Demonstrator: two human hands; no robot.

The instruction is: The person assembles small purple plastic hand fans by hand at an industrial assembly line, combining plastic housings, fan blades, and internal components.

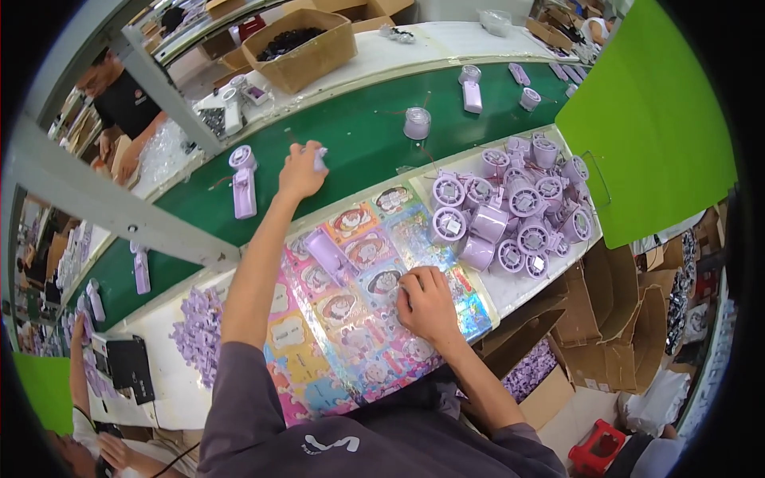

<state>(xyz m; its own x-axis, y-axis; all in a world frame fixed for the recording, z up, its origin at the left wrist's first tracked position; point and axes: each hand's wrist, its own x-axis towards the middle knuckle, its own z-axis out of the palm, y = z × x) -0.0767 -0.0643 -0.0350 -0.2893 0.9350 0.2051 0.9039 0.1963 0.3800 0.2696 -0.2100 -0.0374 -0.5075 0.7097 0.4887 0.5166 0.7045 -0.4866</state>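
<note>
My left hand (301,171) reaches out over the green conveyor belt (351,163), its fingers closed round a lilac plastic part (320,158) that is mostly hidden. On the colourful cartoon mat (358,327) rests my right hand (426,303), fingers curled in; whatever they hold, if anything, cannot be seen. Between both hands a lilac handle shell (331,256) lies on the mat. To the right is a heap of lilac round fan housings (518,207), several with thin wires. A lilac handheld fan body (244,183) sits on the belt left of my left hand.
Further along the belt are a round lilac housing (417,123) and another fan body (472,89). Small lilac parts (199,334) are piled at left, near a grey post (111,183). A green panel (645,119) stands at right. A co-worker (127,103) is across the belt.
</note>
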